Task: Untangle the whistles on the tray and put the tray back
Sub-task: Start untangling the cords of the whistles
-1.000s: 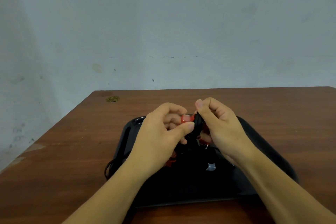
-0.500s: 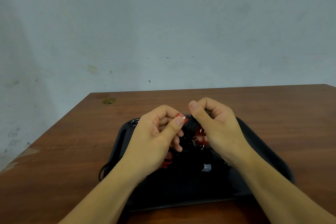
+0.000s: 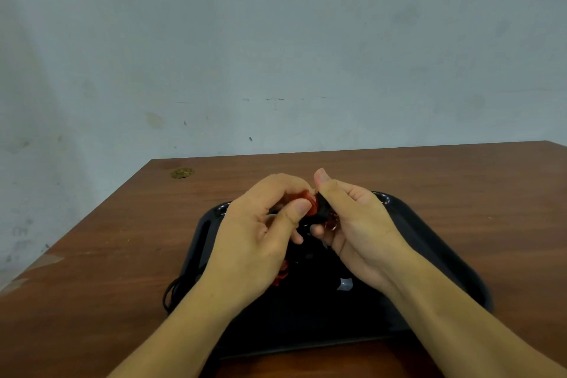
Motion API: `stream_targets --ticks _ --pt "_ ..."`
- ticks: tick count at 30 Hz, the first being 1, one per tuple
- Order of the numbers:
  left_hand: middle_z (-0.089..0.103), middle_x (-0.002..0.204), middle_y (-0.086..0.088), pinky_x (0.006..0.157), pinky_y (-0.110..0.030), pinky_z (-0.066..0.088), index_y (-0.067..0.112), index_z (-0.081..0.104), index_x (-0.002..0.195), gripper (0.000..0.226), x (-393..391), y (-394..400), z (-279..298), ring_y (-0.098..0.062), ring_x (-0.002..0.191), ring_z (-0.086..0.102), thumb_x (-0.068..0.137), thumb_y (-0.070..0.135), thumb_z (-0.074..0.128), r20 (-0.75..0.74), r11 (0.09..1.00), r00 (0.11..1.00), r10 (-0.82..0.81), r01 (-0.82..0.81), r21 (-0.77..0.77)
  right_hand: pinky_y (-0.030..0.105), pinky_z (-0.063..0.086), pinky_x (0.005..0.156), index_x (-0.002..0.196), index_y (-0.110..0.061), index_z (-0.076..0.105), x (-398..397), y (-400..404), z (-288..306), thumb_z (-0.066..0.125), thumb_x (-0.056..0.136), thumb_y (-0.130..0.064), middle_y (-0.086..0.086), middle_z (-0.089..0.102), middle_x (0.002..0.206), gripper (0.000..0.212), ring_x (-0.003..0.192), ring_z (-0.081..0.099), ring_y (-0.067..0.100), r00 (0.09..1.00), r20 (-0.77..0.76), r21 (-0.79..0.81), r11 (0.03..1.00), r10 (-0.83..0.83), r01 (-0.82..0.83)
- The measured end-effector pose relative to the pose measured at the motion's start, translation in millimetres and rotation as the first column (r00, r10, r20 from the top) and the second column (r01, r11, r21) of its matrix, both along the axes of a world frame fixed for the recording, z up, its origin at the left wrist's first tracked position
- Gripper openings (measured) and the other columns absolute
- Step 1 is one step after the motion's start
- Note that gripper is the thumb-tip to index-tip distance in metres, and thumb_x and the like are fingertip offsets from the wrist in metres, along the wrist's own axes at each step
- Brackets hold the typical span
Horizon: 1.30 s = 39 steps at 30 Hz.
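Both hands are raised just above the black tray [image 3: 435, 242], which lies on the brown tabletop [image 3: 460, 181], near the front edge. The left hand [image 3: 260, 242] has its fingers curled, and its thumb presses a red whistle [image 3: 308, 200] against them, so this grip is closed on the whistle. The right hand [image 3: 352, 224] is also curled; its thumb and fingers pinch a black cord [image 3: 322, 209] just beside the red whistle, and a small metal ring [image 3: 333, 225] hangs below that grip. The two hands are almost touching each other, with the knot between them.

Another red whistle [image 3: 280, 278] lies on the tray under the left wrist, only partly visible. A loop of black cord [image 3: 171, 293] hangs over the left edge of the tray onto the tabletop. A small pale piece [image 3: 345, 284] lies on the tray near the right wrist; I cannot tell what it is. How many whistles there are in total, I cannot tell, because the hands hide the middle of the tray.

In my judgement the task is in its first part. The untangling is in progress: the cords are not yet separated, because both hands work on the same bundle. What is left is to free each whistle with its cord, to lay them apart on the tray, and after that to put the tray back in its place. Nothing of that last step is begun, as the tray sits flat and no hand holds it.
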<state>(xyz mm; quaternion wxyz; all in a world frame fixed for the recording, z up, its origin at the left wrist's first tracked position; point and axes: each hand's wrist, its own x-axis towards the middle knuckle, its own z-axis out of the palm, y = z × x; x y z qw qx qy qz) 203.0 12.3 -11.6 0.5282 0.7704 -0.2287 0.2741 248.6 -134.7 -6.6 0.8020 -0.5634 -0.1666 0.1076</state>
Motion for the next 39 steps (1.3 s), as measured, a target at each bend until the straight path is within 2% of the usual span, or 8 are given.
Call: stream_targets --ticks 8,13,20,23,26,30,34,39 --pt "0.067 0.069 -0.006 0.054 -0.036 0.06 0.009 0.075 0.091 0.022 4.4 -16.8 -1.4 -0.018 0.063 0.061 0.085 0.029 0.069 -0.286 0.897 0.957 -0.04 -0.092 -0.433 0.027 0.053 0.056 0.083 -0.001 0.069 -4.0 9.8 0.1 0.071 0.081 -0.04 0.011 0.067 0.07 0.038 0.055 0.059 0.018 0.969 0.037 0.064 0.969 -0.243 0.24" --pt "0.076 0.095 0.009 0.069 -0.037 0.063 0.04 0.069 0.106 0.02 2.8 -28.3 -7.0 -0.015 0.09 0.071 0.096 0.024 0.063 -0.19 0.96 0.981 0.041 -0.092 -0.266 0.042 0.062 0.07 0.082 -0.004 0.074 -6.3 13.4 -0.6 0.072 0.086 -0.033 0.012 0.073 0.077 0.03 0.073 0.07 0.027 0.949 0.024 0.079 0.947 -0.314 0.312" --pt "0.076 0.095 0.006 0.082 -0.046 0.06 0.029 0.068 0.107 0.017 0.2 -21.7 -4.5 -0.013 0.092 0.072 0.097 0.018 0.06 -0.142 0.962 0.986 0.087 -0.121 -0.246 0.039 0.062 0.073 0.085 -0.001 0.075 -7.2 11.0 3.1 0.071 0.088 -0.033 0.026 0.074 0.097 0.032 0.097 0.072 0.041 0.977 -0.016 0.054 0.976 -0.211 0.212" --pt "0.076 0.099 0.009 0.083 -0.04 0.06 0.026 0.066 0.113 0.02 -0.4 -19.9 -5.4 -0.011 0.096 0.072 0.098 0.016 0.059 -0.127 0.968 0.988 0.085 -0.112 -0.223 0.031 0.06 0.071 0.093 0.01 0.069 -2.0 4.2 3.5 0.073 0.085 -0.037 0.029 0.071 0.097 0.048 0.082 0.072 0.03 0.977 0.011 -0.03 0.976 -0.215 0.215" --pt "0.074 0.098 0.007 0.076 -0.032 0.06 0.026 0.065 0.114 0.02 -0.5 -20.4 -4.3 -0.011 0.092 0.072 0.098 0.016 0.058 -0.098 0.971 0.992 0.077 -0.097 -0.221 0.027 0.054 0.066 0.086 -0.003 0.073 0.8 -1.1 5.7 0.076 0.078 -0.042 0.01 0.064 0.073 0.04 0.062 0.058 0.012 0.987 -0.033 -0.069 0.986 -0.157 0.154" --pt "0.07 0.09 -0.002 0.067 -0.025 0.058 0.026 0.065 0.109 0.018 -2.0 -21.1 -2.2 -0.016 0.082 0.07 0.097 0.014 0.058 -0.084 0.962 0.994 0.063 -0.083 -0.262 0.015 0.041 0.046 0.068 -0.014 0.064 5.4 -12.0 9.9 0.075 0.082 -0.036 -0.002 0.05 0.064 0.029 0.051 0.044 0.006 0.956 -0.29 0.161 0.987 0.048 -0.001" --pt "0.069 0.093 -0.003 0.068 -0.029 0.06 0.027 0.065 0.107 0.019 -2.4 -23.6 -2.1 -0.018 0.083 0.069 0.098 0.012 0.058 -0.085 0.967 0.996 0.028 -0.049 -0.252 0.011 0.031 0.035 0.072 -0.015 0.055 6.6 -16.9 13.4 0.067 0.086 -0.038 -0.007 0.049 0.06 0.03 0.04 0.039 0.003 0.9 -0.344 0.381 0.916 0.267 -0.126" --pt "0.072 0.098 0.005 0.076 -0.025 0.058 0.026 0.065 0.112 0.024 -11.2 -29.0 0.2 -0.017 0.083 0.072 0.098 0.008 0.057 -0.042 0.984 0.999 -0.019 0.011 -0.177 0.012 0.019 0.043 0.056 -0.018 0.049 8.4 -15.5 10.2 0.063 0.087 -0.04 -0.01 0.038 0.048 0.042 0.04 0.031 0.003 0.904 -0.323 0.185 0.956 0.279 -0.228"
